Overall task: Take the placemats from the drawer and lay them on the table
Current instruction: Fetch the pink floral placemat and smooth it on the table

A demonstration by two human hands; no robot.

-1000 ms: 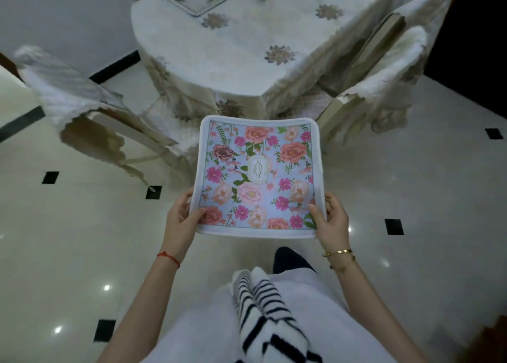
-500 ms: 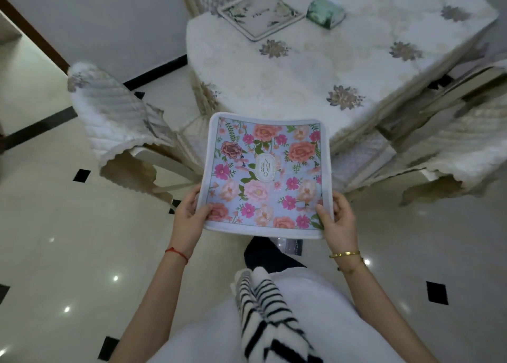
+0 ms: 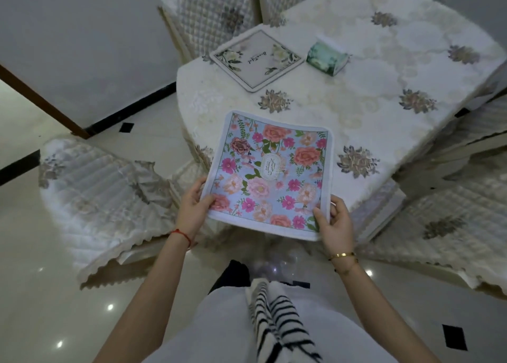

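Observation:
A square floral placemat (image 3: 270, 174) with a light blue ground, pink and orange roses and a white border is held flat in front of me. My left hand (image 3: 193, 207) pinches its near left corner, thumb on top. My right hand (image 3: 336, 224) pinches its near right corner the same way. The mat's far half hovers over the near edge of the table (image 3: 370, 99), which wears a cream cloth with embroidered flowers. A second, white placemat (image 3: 256, 59) with pale green flowers lies flat at the table's far left.
A green tissue box (image 3: 326, 58) stands on the table right of the white mat. Chairs with quilted covers surround the table: one at my left (image 3: 101, 195), one at my right (image 3: 450, 220), others behind (image 3: 208, 14). Glossy tiled floor lies below.
I have stepped up to the table. The floral placemat, held the same way in both hands, has moved from over the floor and chairs to over the table's near edge.

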